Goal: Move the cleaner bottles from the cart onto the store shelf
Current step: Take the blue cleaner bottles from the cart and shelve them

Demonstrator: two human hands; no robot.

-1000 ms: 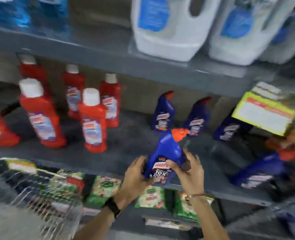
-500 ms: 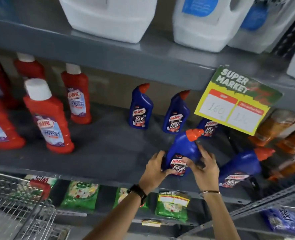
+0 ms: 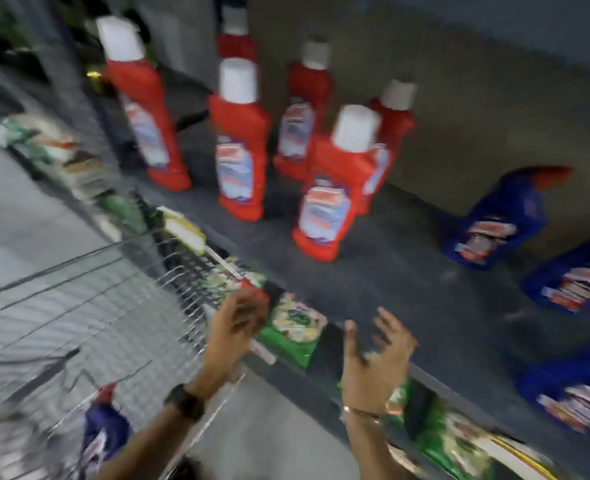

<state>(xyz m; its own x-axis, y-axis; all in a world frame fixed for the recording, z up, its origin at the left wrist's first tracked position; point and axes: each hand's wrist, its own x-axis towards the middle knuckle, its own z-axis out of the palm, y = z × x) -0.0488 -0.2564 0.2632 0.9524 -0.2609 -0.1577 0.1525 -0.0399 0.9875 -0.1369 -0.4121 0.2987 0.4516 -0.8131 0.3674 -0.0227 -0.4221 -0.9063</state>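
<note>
The picture is blurred by motion. A blue cleaner bottle with an orange cap (image 3: 104,431) lies in the wire cart (image 3: 78,306) at the lower left. On the grey shelf (image 3: 407,289) stand three more blue bottles at the right: one near the back (image 3: 494,226), one at the edge of view (image 3: 577,282) and one lower down (image 3: 570,393). My left hand (image 3: 234,327) hovers over the cart's rim, fingers apart and empty. In front of the shelf edge, my right hand (image 3: 376,358) is spread wide and holds nothing.
Several red bottles with white caps (image 3: 328,199) stand on the left part of the shelf. Green packets (image 3: 297,330) fill the shelf below, just under the hands. Grey floor (image 3: 19,216) shows at the left.
Both hands have let go of the blue bottle, which stays on the shelf. They have drawn back and left toward the cart, and the view has swung left and down.
</note>
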